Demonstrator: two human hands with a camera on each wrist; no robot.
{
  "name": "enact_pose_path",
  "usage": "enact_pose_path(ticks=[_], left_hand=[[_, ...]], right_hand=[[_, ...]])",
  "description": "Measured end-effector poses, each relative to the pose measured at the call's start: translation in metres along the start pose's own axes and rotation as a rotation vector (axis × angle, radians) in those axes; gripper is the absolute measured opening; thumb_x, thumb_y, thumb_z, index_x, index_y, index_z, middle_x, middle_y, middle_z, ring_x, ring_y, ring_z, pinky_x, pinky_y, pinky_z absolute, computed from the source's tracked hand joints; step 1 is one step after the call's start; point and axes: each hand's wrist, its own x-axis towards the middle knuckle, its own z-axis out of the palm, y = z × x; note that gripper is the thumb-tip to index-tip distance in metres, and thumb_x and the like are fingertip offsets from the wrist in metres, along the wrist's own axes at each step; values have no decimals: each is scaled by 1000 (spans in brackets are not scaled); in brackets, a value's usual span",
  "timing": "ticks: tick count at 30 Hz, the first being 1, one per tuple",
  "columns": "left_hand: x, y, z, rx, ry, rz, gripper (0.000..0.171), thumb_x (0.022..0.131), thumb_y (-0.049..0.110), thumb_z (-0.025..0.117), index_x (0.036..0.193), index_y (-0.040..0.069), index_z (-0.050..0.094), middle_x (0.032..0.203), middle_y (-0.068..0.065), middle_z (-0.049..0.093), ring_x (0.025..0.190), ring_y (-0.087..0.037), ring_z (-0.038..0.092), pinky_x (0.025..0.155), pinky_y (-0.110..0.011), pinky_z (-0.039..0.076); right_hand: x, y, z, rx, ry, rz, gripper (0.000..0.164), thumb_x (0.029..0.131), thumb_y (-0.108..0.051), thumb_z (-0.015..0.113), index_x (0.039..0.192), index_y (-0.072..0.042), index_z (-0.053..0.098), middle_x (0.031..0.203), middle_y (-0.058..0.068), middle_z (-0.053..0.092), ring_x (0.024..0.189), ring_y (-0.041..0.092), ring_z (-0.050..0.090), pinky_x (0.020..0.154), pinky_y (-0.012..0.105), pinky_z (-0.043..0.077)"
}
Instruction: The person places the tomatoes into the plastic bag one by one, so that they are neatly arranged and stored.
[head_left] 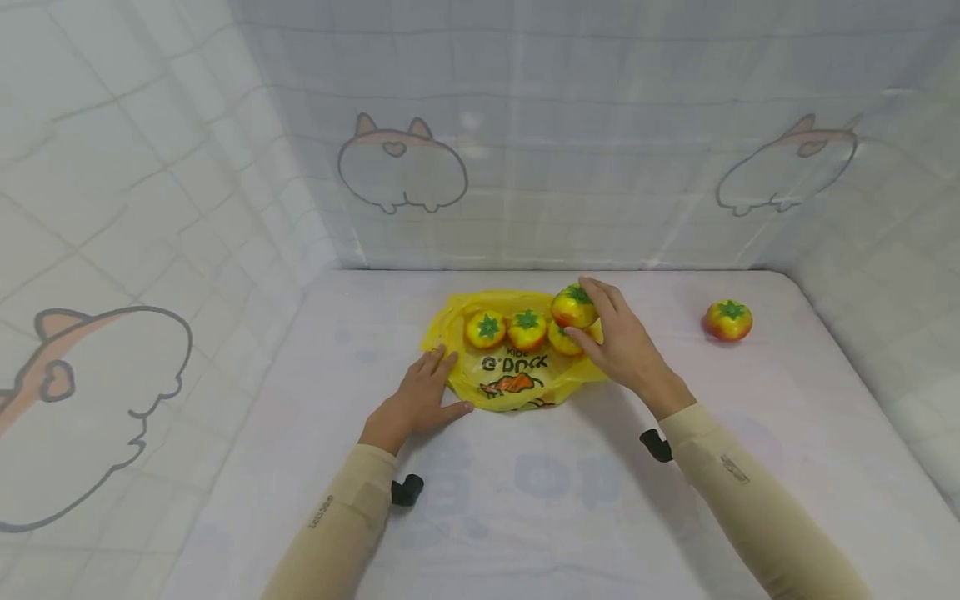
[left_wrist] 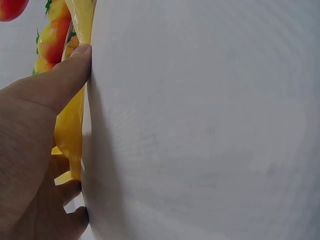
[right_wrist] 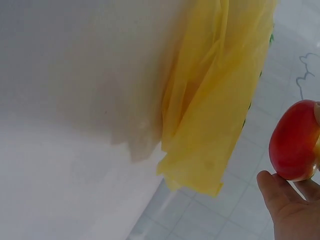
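A yellow plastic bag (head_left: 480,371) with dark print lies flattened on the white-covered table. On it sit a row of red-and-yellow tomatoes with green leafy tops, among them a left tomato (head_left: 486,330) and a middle tomato (head_left: 527,331). My right hand (head_left: 617,337) grips another tomato (head_left: 574,307) over the row's right end, partly overlapping the tomato (head_left: 564,337) below. In the right wrist view the held tomato (right_wrist: 294,142) shows its red underside. My left hand (head_left: 423,392) rests with spread fingers at the bag's left edge, its thumb (left_wrist: 75,67) touching the yellow plastic.
One more tomato (head_left: 728,321) stands apart at the table's right side. Pale sheets with cartoon animal outlines rise as walls behind (head_left: 585,167) and at both sides. Black wrist mounts (head_left: 407,490) stick out from the beige sleeves.
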Motion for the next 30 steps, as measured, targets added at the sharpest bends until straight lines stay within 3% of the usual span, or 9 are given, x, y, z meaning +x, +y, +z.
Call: enact_pose_path(ticks=[11, 20, 30], left_hand=[[3, 1, 0, 13, -1, -5, 100, 94, 66, 62, 167, 17, 14, 174, -10, 0, 159, -38, 4, 125, -59, 20], [2, 1, -1, 18, -6, -5, 100, 94, 66, 61, 167, 17, 14, 174, -10, 0, 159, -38, 4, 125, -59, 20], [2, 3, -2, 12, -7, -8, 99, 94, 65, 62, 167, 16, 15, 174, -10, 0, 159, -38, 4, 125, -59, 19]], right_hand=[[-1, -11, 13, 37, -26, -10, 75, 98, -30, 72, 159, -14, 32, 157, 17, 38, 135, 37, 51, 110, 55, 47], [-3, -21, 37, 72, -52, -22, 76, 97, -31, 74, 158, -11, 33, 155, 16, 41, 137, 35, 50, 113, 52, 45], [-9, -35, 63, 114, -107, -77, 77, 96, -30, 75, 158, -13, 33, 153, 13, 42, 135, 32, 52, 106, 50, 52]])
